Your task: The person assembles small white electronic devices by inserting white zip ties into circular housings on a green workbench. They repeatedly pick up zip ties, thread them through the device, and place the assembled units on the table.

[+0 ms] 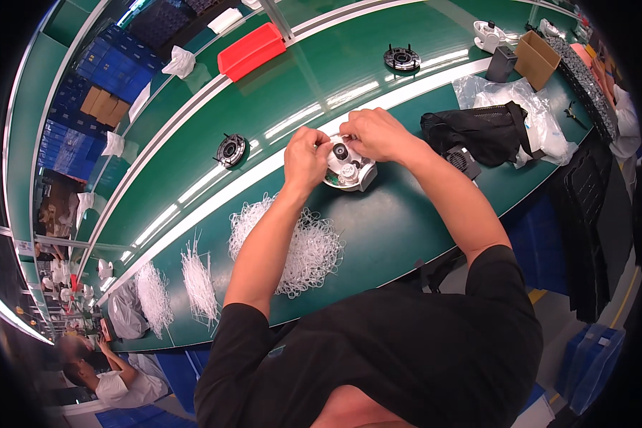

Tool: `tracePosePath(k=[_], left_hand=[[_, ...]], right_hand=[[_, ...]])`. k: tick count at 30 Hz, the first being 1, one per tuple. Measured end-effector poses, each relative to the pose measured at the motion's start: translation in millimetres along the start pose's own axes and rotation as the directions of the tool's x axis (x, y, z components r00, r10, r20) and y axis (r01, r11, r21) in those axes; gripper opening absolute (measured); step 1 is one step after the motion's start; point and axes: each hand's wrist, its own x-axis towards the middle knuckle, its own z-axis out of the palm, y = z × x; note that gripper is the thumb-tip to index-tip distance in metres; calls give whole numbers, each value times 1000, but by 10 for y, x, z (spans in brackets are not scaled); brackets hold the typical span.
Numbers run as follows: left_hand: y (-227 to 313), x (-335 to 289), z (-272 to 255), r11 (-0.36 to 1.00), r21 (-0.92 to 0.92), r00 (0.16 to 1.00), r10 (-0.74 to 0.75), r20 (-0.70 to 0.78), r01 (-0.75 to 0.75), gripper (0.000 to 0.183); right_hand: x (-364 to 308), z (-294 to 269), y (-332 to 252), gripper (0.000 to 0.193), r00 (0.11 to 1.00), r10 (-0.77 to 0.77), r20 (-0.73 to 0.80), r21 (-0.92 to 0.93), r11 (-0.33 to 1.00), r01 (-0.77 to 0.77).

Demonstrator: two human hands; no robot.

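A round white device housing with a black lens-like part in its middle sits on the green bench, near the white strip. My left hand is at its left side, thumb and fingertips pinched together by the upper rim. On the far right side my right hand also has its fingers closed at the rim. What either pinch holds is too small or hidden to tell. To the left of the housing, partly behind my left forearm, lies a tangled heap of thin white ties.
Black round bases lie on the green surface beyond. A red tray stands far left. Right of my arm are a black bag, clear plastic and a cardboard box. Another person works at lower left.
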Motion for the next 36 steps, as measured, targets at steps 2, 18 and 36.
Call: tracePosePath(k=[2,18,36], left_hand=[[-16,12,-10,999,-3,999,-33,-3,33,9],[-140,-34,-378,606,-314,575,-298,762,731,37],[-977,1141,407,189,-848,677,-695,241,496,52]], right_hand=[[-11,-12,-3,11,999,32,21,-2,999,-32],[-283,646,208,37,646,712,-274,861,481,-165],[-174,1008,192,24,767,545,-339,676,708,-204]])
